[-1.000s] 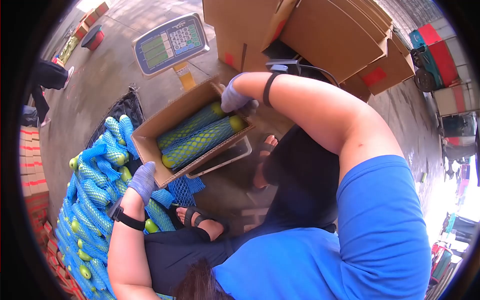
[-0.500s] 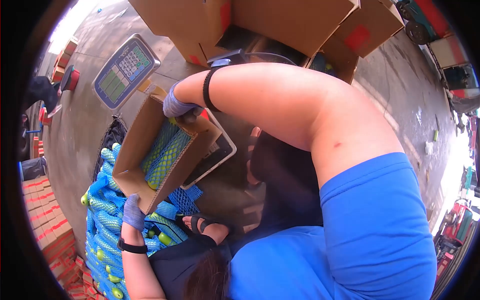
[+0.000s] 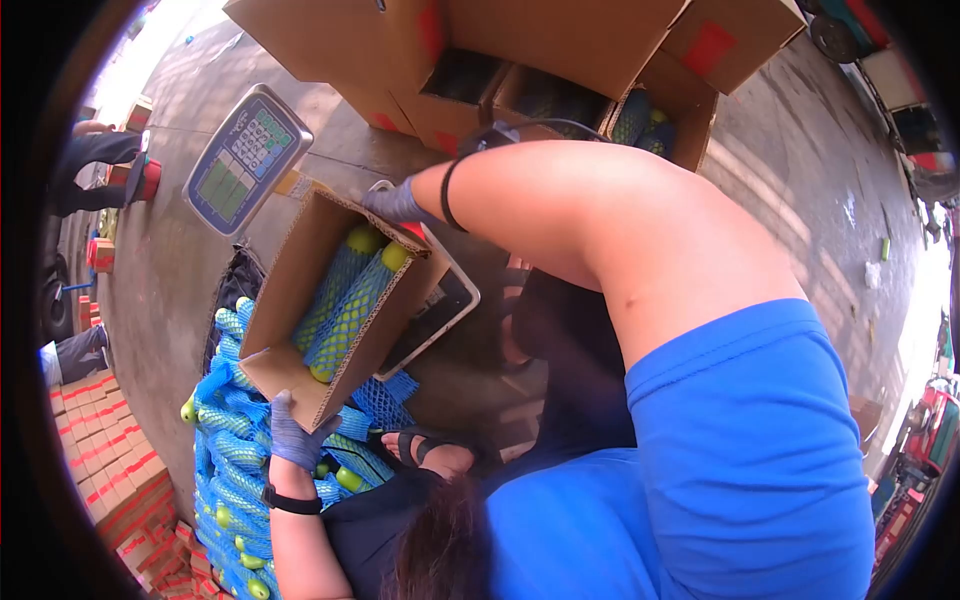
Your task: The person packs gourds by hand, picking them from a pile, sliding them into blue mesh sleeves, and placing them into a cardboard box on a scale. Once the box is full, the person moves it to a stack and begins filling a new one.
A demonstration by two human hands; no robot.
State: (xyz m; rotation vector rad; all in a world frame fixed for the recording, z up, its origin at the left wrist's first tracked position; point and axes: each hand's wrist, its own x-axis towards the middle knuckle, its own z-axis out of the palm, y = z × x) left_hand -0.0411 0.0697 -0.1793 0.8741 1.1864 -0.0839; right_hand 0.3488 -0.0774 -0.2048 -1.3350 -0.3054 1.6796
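Observation:
An open cardboard box (image 3: 272, 310) stands tilted on a platform scale (image 3: 455, 300), holding green fruit in blue netting (image 3: 345, 310). My left hand (image 3: 298, 435), in a purple glove, grips the box's near lower edge. At the box's far upper edge is my right hand (image 3: 395, 203), also gloved, its fingers partly hidden by the rim. The scale's display (image 3: 248, 158) rises behind the box. Beside and below it lies a pile of netted green fruit (image 3: 235, 470).
Large cardboard boxes (image 3: 560, 45) stand ahead, some with netted fruit inside. Stacked small cartons (image 3: 110, 440) are at the left. Another person's dark-clothed leg (image 3: 100, 165) shows at far left. My sandalled foot (image 3: 440, 455) is beside the pile.
My right hand has moved off the fruit to the box's far edge. Two netted tubes now show more fully inside the box. The view has shifted slightly.

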